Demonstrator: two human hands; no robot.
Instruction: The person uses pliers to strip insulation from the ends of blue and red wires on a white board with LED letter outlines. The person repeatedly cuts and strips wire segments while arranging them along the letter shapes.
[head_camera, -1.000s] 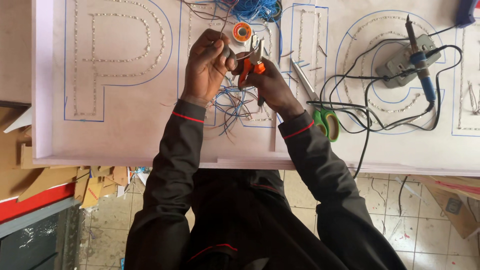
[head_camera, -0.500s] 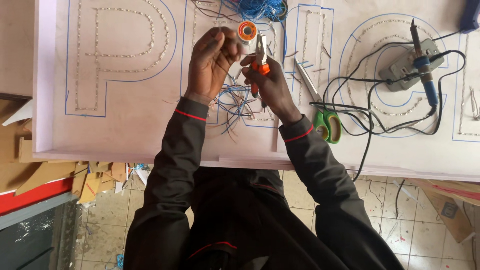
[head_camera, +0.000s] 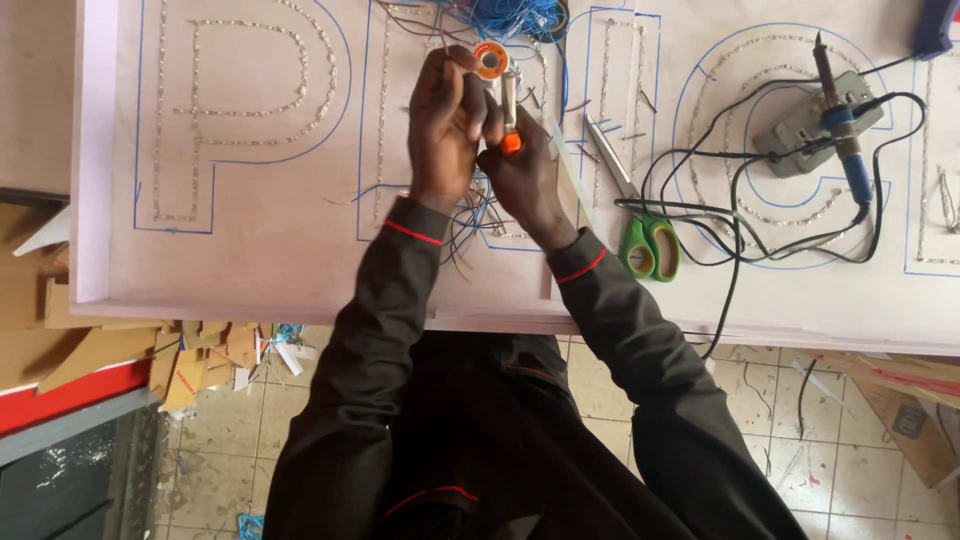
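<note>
Left hand (head_camera: 445, 120) closed around thin wires beside a small orange solder spool (head_camera: 491, 60), right hand (head_camera: 525, 175) gripping orange-handled pliers (head_camera: 509, 115), hands touching above the pale sign-board surface (head_camera: 260, 250), green-handled scissors (head_camera: 640, 225) right of them, blue-handled soldering iron (head_camera: 845, 140) farther right.

The right hand (head_camera: 525, 175) grips a small tool (head_camera: 509, 120) — orange plastic handle, grey metal tip. Just above the grip, a glossy orange spool (head_camera: 490, 60). The board (head_camera: 260, 250) beneath both hands is matt, pale and smooth. Right of the grip lie scissors (head_camera: 640, 225) — bare metal blades, shiny green plastic handles — and matt black rubbery cable (head_camera: 735, 215).
</note>
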